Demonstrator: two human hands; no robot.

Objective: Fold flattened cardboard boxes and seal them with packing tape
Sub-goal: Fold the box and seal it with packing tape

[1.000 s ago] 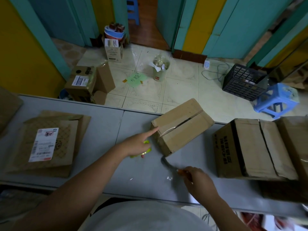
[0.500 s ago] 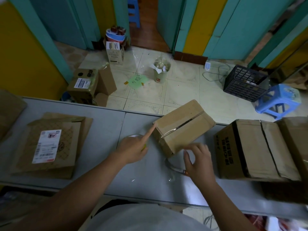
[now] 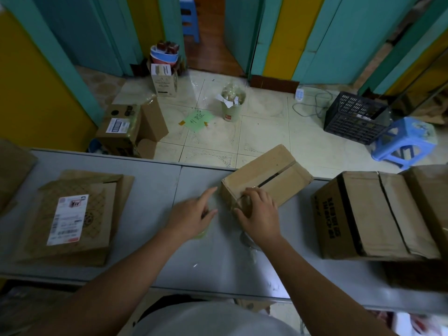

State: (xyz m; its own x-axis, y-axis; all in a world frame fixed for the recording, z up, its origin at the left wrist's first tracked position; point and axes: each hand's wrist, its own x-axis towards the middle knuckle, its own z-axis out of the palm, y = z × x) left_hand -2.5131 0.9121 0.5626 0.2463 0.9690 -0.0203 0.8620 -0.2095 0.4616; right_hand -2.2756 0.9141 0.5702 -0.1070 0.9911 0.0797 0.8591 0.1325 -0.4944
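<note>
A small cardboard box (image 3: 266,175) sits at the far edge of the grey table (image 3: 145,180), its top flaps meeting at a dark seam. My right hand (image 3: 260,214) presses its fingers on the box's near end, where clear tape comes over the edge. My left hand (image 3: 191,214) is just left of the box with the index finger pointing at the corner. It holds a clear tape roll (image 3: 201,234) with a yellowish core, mostly hidden under the palm. Scissors (image 3: 244,240) lie on the table below my right wrist.
A larger closed box (image 3: 378,214) stands at the right, with more cardboard behind it. A stack of flattened boxes (image 3: 77,214) with a white label lies at the left. Beyond the table, the floor holds a black crate (image 3: 356,117), a blue stool (image 3: 404,139) and open cartons.
My right hand put the scissors down on the table and moved up onto the box's near end. My left hand stayed beside the box corner with the tape roll.
</note>
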